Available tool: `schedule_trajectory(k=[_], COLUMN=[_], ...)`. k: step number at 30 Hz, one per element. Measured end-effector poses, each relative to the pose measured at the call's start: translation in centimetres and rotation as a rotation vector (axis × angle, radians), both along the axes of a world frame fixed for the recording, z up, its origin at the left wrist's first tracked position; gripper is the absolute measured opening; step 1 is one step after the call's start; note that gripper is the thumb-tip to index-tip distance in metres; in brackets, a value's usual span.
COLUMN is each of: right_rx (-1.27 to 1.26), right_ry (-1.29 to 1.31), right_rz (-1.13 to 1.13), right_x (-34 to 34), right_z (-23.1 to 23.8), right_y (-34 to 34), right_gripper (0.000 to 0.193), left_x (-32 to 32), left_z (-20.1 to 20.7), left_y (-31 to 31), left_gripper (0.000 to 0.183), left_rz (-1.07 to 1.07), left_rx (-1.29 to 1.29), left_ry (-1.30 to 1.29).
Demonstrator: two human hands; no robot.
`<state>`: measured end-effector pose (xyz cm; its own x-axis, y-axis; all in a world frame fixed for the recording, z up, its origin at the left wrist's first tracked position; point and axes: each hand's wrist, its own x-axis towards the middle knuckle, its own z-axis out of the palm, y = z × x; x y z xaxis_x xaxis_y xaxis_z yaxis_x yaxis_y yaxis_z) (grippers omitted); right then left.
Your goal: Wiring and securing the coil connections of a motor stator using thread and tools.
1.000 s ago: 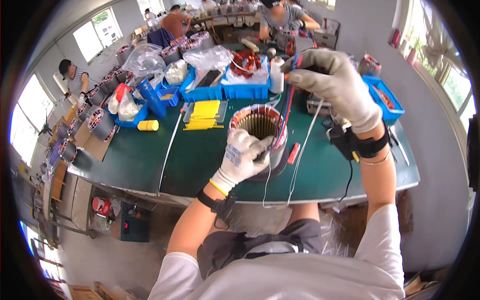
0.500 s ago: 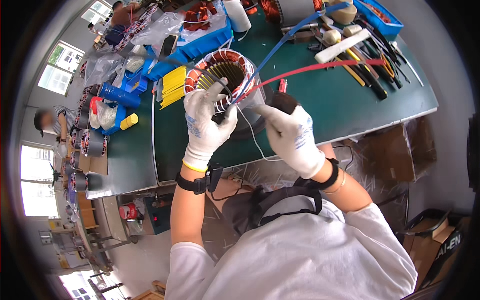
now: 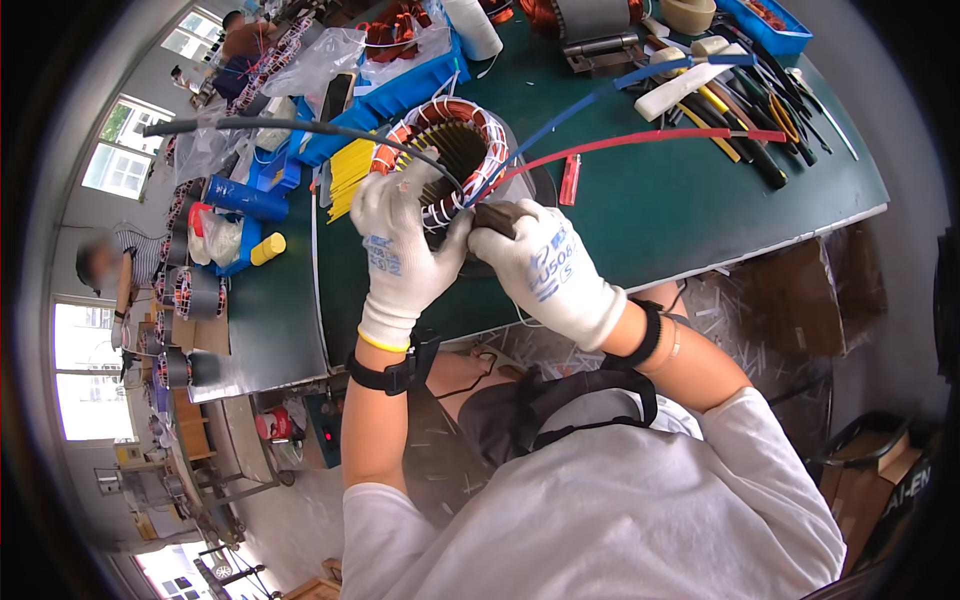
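Clamping fingers, left hand holds stator rim; right hand (blue-lettered glove), a brown block.

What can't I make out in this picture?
In the head view:
- Lower end of the dark brown, blunt block: hidden by the white-gloved right hand.
- Near side of the copper-wound, white-laced ring: partly behind the white-gloved left hand.
- Far end of the white cylinder: cut off by the upper edge.

Left hand and right hand rock blue-printed white knit gloves. Black wrist straps too, plus a white short-sleeved tee and dark grey shorts.
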<state>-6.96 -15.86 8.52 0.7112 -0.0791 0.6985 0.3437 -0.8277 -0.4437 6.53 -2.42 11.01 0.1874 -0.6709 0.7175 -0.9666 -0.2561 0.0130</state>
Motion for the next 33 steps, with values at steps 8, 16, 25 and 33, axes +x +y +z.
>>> schedule_trajectory(k=[8, 16, 25, 33], right_rx=[0.411, 0.701, 0.578, 1.046], right_ry=[0.194, -0.062, 0.067, 0.305], right_rz=[0.216, 0.342, 0.229, 0.505], right_x=[0.4, 5.4, -0.3, -1.7], right_z=[1.3, 5.3, -0.7, -4.2], right_y=[-2.8, -4.6, -7.3, -3.4], right_gripper=[0.017, 0.023, 0.015, 0.011], left_x=[1.8, -0.6, 1.0, 0.9], left_z=[4.3, 4.1, 0.6, -0.4], left_y=[-0.2, 0.0, 0.4, 0.6], left_gripper=[0.052, 0.091, 0.081, 0.061], left_rz=[-0.003, 0.172, -0.180, -0.140], left_rx=[0.518, 0.248, 0.018, -0.050], left_ry=[0.241, -0.203, 0.652, 0.540])
